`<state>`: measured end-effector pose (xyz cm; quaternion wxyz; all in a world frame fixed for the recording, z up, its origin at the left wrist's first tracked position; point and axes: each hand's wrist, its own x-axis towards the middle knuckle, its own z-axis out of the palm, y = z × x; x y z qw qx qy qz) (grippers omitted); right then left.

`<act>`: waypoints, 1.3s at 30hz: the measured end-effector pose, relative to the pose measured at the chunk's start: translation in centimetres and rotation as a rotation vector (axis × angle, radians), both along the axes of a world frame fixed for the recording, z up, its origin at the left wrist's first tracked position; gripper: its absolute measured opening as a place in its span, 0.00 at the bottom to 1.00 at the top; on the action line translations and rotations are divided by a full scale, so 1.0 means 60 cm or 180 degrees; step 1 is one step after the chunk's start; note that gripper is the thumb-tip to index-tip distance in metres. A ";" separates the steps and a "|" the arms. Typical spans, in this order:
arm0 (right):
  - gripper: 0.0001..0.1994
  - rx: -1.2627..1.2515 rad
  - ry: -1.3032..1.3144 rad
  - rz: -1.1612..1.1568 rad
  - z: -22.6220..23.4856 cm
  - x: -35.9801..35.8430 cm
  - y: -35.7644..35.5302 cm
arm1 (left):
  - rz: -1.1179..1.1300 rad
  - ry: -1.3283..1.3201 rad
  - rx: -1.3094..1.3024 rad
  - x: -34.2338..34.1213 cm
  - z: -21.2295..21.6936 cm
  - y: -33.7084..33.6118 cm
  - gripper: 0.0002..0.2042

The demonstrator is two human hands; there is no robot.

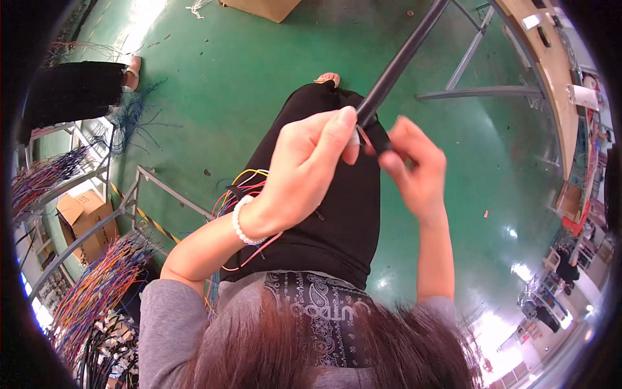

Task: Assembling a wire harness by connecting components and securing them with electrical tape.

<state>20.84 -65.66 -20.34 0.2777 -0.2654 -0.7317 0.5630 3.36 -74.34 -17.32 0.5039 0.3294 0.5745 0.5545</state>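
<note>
My left hand [310, 152] is closed round the lower end of a long black wire harness [405, 57], which slants up toward the far right. Thumb and fingers pinch it where a short whitish piece peeks out. Close beside that end, a roll of black tape [378, 137] sits between the fingers of my right hand [420, 170], which is slightly blurred. The roll is partly covered by the fingers. Loose coloured wires [254, 174] emerge from behind my left wrist and hang over my lap; how they join the harness is hidden.
Metal racks [133, 194] on the left carry bundles of coloured wires [103, 279]. Cardboard boxes stand at left [87, 220] and far ahead [265, 8]. A grey metal stand [483, 94] and a long bench [551, 71] are on the right. Another person's leg [74, 94] shows at left.
</note>
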 end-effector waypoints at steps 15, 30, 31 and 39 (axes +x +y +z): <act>0.16 -0.1031 0.0298 0.0083 0.042 -0.048 0.028 | 0.0366 0.0206 0.0013 0.048 0.028 0.000 0.29; 0.14 0.2278 -0.1373 0.0364 0.167 -0.108 0.035 | 0.0154 0.2003 0.0727 0.051 -0.018 -0.017 0.14; 0.13 0.1854 -0.0947 0.0075 0.157 -0.113 0.032 | 0.0671 0.0916 0.0583 0.060 -0.033 -0.016 0.14; 0.14 -0.1494 0.0752 0.0407 0.015 -0.044 0.010 | 0.0294 0.0227 -0.0009 0.054 0.023 -0.016 0.26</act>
